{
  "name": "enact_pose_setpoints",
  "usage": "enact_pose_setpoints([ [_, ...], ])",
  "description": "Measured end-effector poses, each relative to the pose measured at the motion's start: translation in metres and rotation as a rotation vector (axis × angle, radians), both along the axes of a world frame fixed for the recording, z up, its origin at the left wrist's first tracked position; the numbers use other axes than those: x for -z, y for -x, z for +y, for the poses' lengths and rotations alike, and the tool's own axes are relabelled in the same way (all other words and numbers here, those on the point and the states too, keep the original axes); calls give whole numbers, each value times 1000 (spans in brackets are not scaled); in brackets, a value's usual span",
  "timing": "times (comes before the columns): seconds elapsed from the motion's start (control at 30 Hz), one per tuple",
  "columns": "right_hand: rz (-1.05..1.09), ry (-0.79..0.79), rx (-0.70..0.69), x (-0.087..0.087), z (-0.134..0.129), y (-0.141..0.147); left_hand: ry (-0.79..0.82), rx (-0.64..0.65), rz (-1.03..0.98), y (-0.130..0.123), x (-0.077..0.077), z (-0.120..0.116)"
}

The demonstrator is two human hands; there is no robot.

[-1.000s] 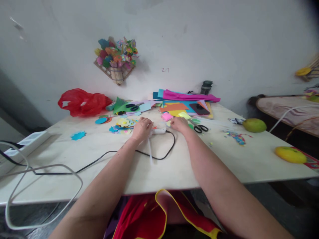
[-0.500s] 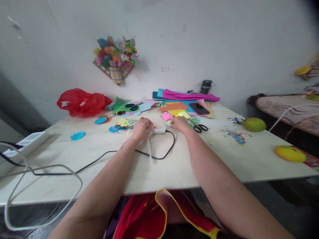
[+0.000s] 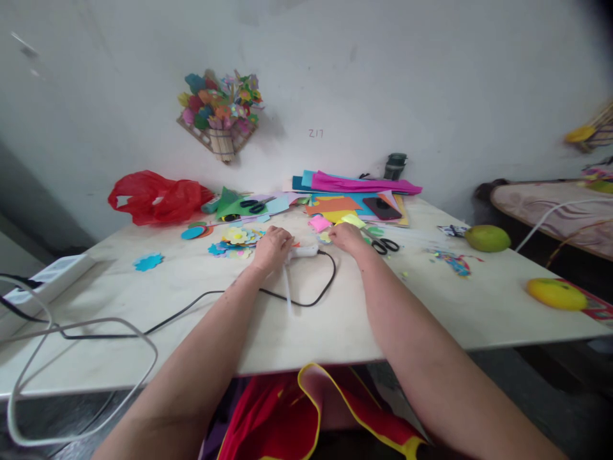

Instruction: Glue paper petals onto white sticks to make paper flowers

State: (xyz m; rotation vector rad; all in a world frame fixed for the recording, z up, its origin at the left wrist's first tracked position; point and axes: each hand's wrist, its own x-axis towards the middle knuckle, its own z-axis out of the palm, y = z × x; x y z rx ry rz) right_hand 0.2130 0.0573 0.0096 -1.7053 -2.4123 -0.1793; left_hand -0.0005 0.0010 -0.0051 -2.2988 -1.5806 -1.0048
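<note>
My left hand rests on the table with its fingers curled together, beside a heap of paper flower cutouts. Whatever its fingertips hold, if anything, is hidden. Just right of it lies a white glue gun, with a translucent glue stick pointing towards me and a black cord. My right hand is closed too, fingertips pressed down near a pale yellow cutout; its contents cannot be made out. Pink slips and yellow slips lie just behind it, and black-handled scissors to its right.
Coloured sheets and a phone lie at the back, a red plastic bag at back left. A power strip and looped white cable occupy the left. Mangoes and paper scraps lie right.
Both hands stay almost where they were, with the right fingers shifting only slightly. The whole view has moved a little; the things on the table lie as before.
</note>
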Motion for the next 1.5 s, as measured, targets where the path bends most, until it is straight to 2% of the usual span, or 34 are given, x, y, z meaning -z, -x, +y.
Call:
enact_pose_setpoints([
  [0.1,14,-1,25,2,2,-1,6,8,-7,1,1,1],
  [0.2,63,-76,37,3,7,-3,1,8,-9,0,1,1],
  [0.27,171,-171,67,2,10,-4,-3,3,-7,0,0,0],
  [0.33,374,-219,110,1,12,-4,-10,-9,-14,-1,-2,-2],
  [0.43,840,-58,111,-3,11,1,-21,-16,-48,-3,-6,-5],
  [0.53,1324,225,-13,-6,6,10,-35,5,-108,-3,-9,-6],
  [0.6,1529,350,-122,-7,3,16,-37,14,-167,-3,-11,-6],
  [0.67,1632,424,-209,-6,1,20,-15,-10,-245,-2,-12,-5],
  [0.73,1671,456,-275,-5,0,24,49,-67,-346,-2,-12,-4],
  [0.8,1677,472,-340,-5,-1,28,150,-69,-492,-2,-12,-3],
  [0.93,1601,420,-421,-9,-8,35,369,138,-879,-4,-14,-5],
  [1.03,1435,290,-414,-14,-16,40,459,213,-1066,-5,-17,-8],
  [1.23,1197,143,-526,-15,-24,45,573,278,-1140,-3,-17,-8],
  [1.33,1224,145,-567,-14,-24,47,544,313,-1155,-3,-17,-9],
  [1.4,1327,161,-524,-13,-21,47,524,327,-1168,-2,-18,-10],
  [1.5,1460,179,-367,-12,-16,46,521,359,-1164,-1,-19,-11],
])
